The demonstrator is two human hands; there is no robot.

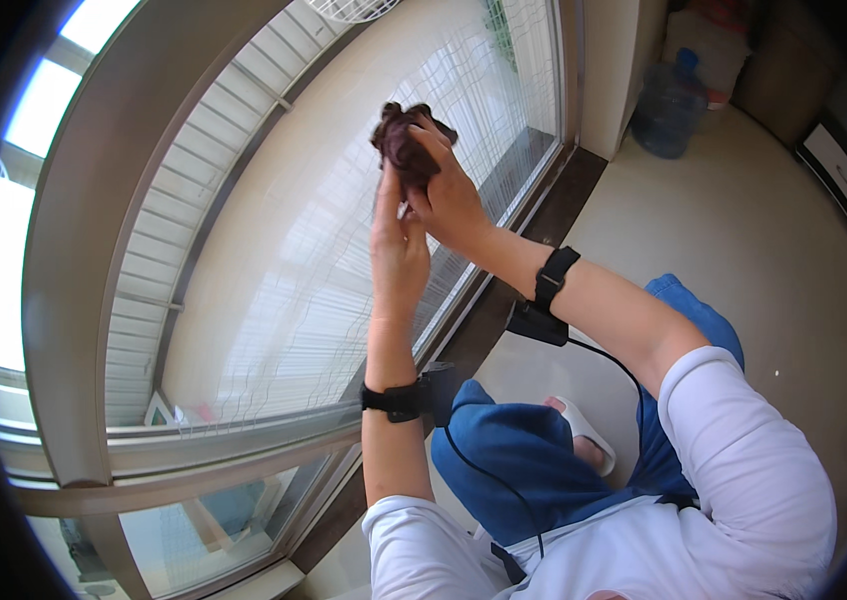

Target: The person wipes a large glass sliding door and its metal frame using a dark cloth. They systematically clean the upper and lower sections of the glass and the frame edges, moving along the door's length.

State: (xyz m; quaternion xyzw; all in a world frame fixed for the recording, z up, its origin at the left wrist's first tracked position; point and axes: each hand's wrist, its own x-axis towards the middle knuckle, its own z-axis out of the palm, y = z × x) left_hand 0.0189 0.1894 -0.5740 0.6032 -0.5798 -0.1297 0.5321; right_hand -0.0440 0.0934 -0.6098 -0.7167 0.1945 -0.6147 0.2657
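A crumpled dark brown cloth (410,150) is bunched between my two hands, in front of the glass pane of a framed door (281,247). My right hand (450,191) grips the cloth from the right, its fingers curled over the folds. From below, my left hand (399,240) reaches up with its fingers along the cloth's lower left edge; whether they close on it is partly hidden. A black strap with a small device sits on each of my forearms, and a black cable hangs from each device.
Metal frame bars (71,300) curve along the left. A dark threshold strip (577,187) runs along the door's foot. Beyond it stand a large blue water bottle (669,109) and a cabinet with a white drawer front (840,172). My knees are bent over the tiled floor.
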